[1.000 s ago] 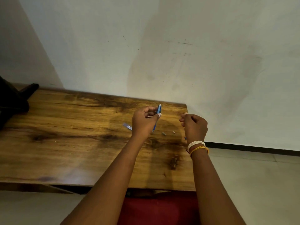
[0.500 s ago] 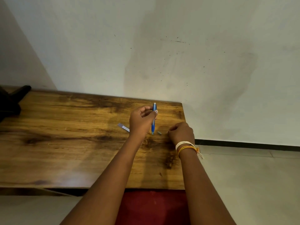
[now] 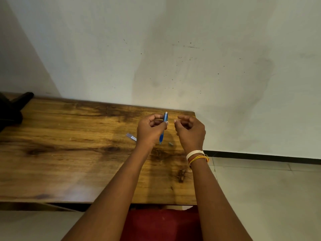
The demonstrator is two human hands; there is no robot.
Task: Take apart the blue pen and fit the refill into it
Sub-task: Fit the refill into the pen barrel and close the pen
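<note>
Blue pen (image 3: 164, 127): held near upright above the table (image 3: 69, 153), pale cap end up, tip pointing down; pinched between thumb and fingers of the left hand (image 3: 150, 130).

Left hand: closed around the upper half of the pen; the grip is unchanged from half a second ago.

Right hand (image 3: 190, 132): just right of the pen, not touching it, fingers curled with thumb and forefinger brought together. Whether something small is pinched there cannot be told.

Change: half a second ago the right hand was lowered to the table right of the pen; it has now been raised back level with the pen's top. A small part may have been picked up, judged only from the pinch.

Meaning for the task: the pen appears partly taken apart, and a piece seems about to be brought to it; the refill cannot be picked out with certainty.

Small grey piece (image 3: 170, 144): lying on the table just right of the pen tip.

Pale strip (image 3: 131, 137): lying on the table left of the pen, partly hidden behind the left hand; possibly a label or wrapper.

Containers: none are seen; the loose parts lie bare on the table.
</note>
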